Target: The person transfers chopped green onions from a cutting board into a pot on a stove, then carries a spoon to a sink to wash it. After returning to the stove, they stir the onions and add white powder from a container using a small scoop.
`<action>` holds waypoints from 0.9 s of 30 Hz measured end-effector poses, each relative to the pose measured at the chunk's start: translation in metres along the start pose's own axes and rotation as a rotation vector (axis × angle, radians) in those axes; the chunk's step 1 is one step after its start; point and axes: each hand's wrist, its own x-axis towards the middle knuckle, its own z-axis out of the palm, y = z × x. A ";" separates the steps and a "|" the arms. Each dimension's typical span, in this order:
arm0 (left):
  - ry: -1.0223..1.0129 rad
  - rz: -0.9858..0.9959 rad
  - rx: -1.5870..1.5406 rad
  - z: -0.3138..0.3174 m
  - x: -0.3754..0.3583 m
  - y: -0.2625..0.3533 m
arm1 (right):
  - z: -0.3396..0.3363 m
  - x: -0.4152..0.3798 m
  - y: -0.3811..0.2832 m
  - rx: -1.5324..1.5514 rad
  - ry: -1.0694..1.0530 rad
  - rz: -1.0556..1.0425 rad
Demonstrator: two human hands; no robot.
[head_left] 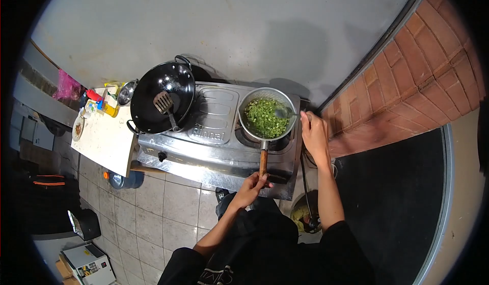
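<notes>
A metal saucepan (243, 113) with a wooden handle (263, 161) sits over the right burner of the stove. Chopped green vegetables (265, 119) fill its bottom. My left hand (249, 189) is closed around the end of that handle. At the pan's right rim, my right hand (314, 131) grips a spoon (283, 113), whose bowl rests in the greens. On the stove's left side stands a black wok (147, 107), tilted, with a slotted spatula (164, 103) lying inside it.
The steel gas stove (216, 109) backs onto a grey wall; a brick wall (407, 76) rises at right. A white table (104, 137) at left carries bottles (109, 109), a metal bowl (126, 92) and a plate (78, 127). A blue water jug (126, 180) stands on the tiled floor.
</notes>
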 end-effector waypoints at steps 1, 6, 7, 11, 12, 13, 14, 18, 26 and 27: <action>0.011 0.006 0.021 0.001 -0.001 0.002 | 0.006 0.004 0.004 -0.017 0.022 0.025; 0.013 -0.030 -0.022 -0.001 -0.005 0.007 | 0.050 0.007 0.023 0.040 0.101 0.038; 0.005 -0.057 -0.028 -0.002 -0.005 0.008 | 0.054 0.004 0.022 0.127 0.068 0.088; -0.003 -0.057 -0.077 -0.005 -0.003 0.000 | 0.044 -0.005 0.003 0.252 0.009 0.173; -0.007 -0.054 -0.099 -0.004 -0.003 -0.001 | 0.041 -0.008 -0.002 0.258 0.027 0.164; -0.012 -0.051 -0.121 -0.004 -0.003 -0.001 | 0.037 -0.011 -0.006 0.258 0.026 0.163; -0.012 -0.051 -0.121 -0.004 -0.002 0.000 | 0.034 -0.014 -0.010 0.257 -0.015 0.124; -0.007 -0.053 -0.105 -0.004 -0.004 0.003 | 0.030 -0.021 -0.005 0.136 -0.189 0.016; -0.020 -0.025 -0.100 -0.007 0.000 -0.005 | -0.002 -0.021 -0.009 0.169 -0.092 0.065; -0.005 -0.026 -0.114 -0.006 0.001 -0.005 | 0.002 -0.024 -0.008 0.132 -0.117 0.011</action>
